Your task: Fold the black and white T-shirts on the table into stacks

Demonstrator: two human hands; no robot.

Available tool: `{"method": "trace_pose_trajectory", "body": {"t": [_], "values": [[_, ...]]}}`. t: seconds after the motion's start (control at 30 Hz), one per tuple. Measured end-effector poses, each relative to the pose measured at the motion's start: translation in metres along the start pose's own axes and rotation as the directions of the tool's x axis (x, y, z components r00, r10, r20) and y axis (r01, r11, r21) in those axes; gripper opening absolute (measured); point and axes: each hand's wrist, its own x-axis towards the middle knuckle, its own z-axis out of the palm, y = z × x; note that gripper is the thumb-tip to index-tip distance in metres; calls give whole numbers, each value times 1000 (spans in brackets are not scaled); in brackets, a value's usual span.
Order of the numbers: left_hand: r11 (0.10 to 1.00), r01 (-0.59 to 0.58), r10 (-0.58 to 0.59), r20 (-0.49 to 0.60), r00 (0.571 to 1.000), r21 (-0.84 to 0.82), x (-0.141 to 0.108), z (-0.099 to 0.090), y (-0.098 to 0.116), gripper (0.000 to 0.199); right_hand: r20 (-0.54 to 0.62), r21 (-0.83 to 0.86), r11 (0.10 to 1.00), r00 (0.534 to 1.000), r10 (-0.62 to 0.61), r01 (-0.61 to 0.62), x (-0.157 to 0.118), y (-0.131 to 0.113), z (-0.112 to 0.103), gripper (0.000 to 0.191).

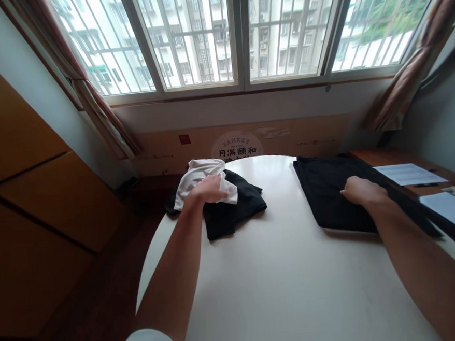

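My left hand lies on a crumpled white cloth, its fingers bunching the fabric. The cloth sits on a folded black garment at the far left of the white round table. My right hand presses on a flat black garment at the table's right side. A strip of that dark fabric runs from under my right hand towards the lower right, beneath my forearm. Part of each garment is hidden by my hands.
Papers lie on a wooden desk to the right of the table. A printed board stands behind it, below a barred window with curtains at both sides. A wooden cabinet fills the left side.
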Motion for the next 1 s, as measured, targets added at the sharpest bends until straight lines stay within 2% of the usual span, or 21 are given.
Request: {"method": "trace_pose_trajectory", "body": {"t": [0.07,0.13,0.17,0.23,0.33,0.43,0.5,0.57,0.63,0.7,0.73,0.77,0.8,0.87,0.9,0.93,0.97,1.0], "values": [[996,33,-37,47,998,85,-1,5,12,37,87,-73,996,995,53,-47,-6,-7,-5,20],[995,-6,2,35,999,101,-2,5,32,22,76,-97,995,997,31,-24,-11,-15,-14,25],[996,-48,45,47,998,75,-3,5,44,17,37,-87,996,999,-4,7,-14,-20,-18,25],[989,-143,147,130,980,-42,-8,8,67,19,-56,-27,995,993,-102,100,-19,-30,-27,25],[937,-219,292,266,919,-272,-23,23,97,24,-244,193,921,926,-288,338,-34,-51,-42,20],[867,-237,408,353,842,-439,-43,44,122,33,-433,451,709,828,-357,542,-61,-76,-60,20],[841,-268,461,363,810,-469,-53,53,135,44,-471,640,509,817,-333,576,-84,-91,-74,26],[828,-338,491,287,823,-447,-58,55,143,45,-482,796,247,826,-294,552,-107,-104,-89,28],[819,-395,500,179,847,-417,-57,51,146,29,-508,849,13,821,-259,529,-123,-112,-101,27],[822,-401,478,108,872,-404,-54,40,145,20,-539,841,-96,812,-225,532,-129,-115,-109,28],[830,-386,454,85,887,-403,-53,34,144,19,-544,839,-98,813,-207,536,-128,-113,-110,30],[838,-364,421,57,905,-406,-52,27,144,20,-531,846,-62,824,-200,530,-123,-110,-109,32],[845,-338,379,18,925,-413,-51,20,144,22,-498,859,12,840,-214,512,-118,-105,-107,36],[843,-295,288,-86,954,-450,-52,8,146,28,-344,858,241,855,-389,455,-105,-95,-99,43],[832,-285,248,-139,959,-476,-53,3,148,31,-226,819,358,826,-517,449,-101,-92,-94,45],[818,-284,218,-187,958,-501,-54,0,149,35,-108,762,443,767,-632,473,-99,-90,-89,44],[803,-289,198,-225,954,-521,-54,-2,150,37,-20,708,481,695,-719,518,-98,-90,-85,41],[791,-298,187,-253,949,-534,-53,-4,151,40,30,675,479,628,-778,561,-100,-92,-80,37]]}}
